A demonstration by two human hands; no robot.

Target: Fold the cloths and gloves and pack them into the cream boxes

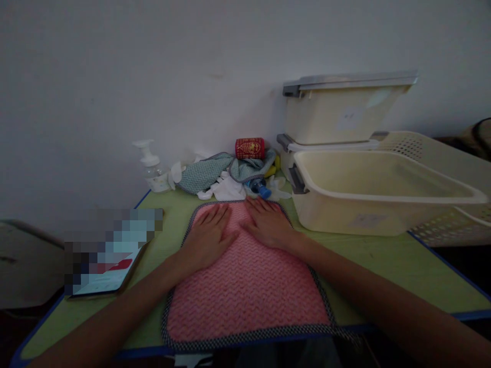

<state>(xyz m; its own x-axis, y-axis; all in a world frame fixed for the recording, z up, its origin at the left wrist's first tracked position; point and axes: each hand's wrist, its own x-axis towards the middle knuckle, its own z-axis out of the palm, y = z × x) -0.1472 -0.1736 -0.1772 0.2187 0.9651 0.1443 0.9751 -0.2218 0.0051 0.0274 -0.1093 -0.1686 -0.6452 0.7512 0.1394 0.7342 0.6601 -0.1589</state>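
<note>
A pink woven cloth (249, 291) with a black-and-white checked border lies spread out on the green table (368, 266), its near edge at the table's front. My left hand (209, 235) rests flat on the cloth's far left part, fingers stretched forward. On the far right part lies my right hand (268, 222), also flat, with its fingertips close to the cloth's back border. Neither hand grips anything. Just beyond the fingertips are a white crumpled cloth (229, 188) and a bottle with a blue cap (263, 190).
Behind sit a grey-green cloth (205, 174), a red can (249, 148) on its side and a clear pump bottle (153, 171). At left lies a lit tablet or phone (115, 278). An open cream bin (345, 212), a lidded box (330, 115) and a perforated basket (452, 158) stand right.
</note>
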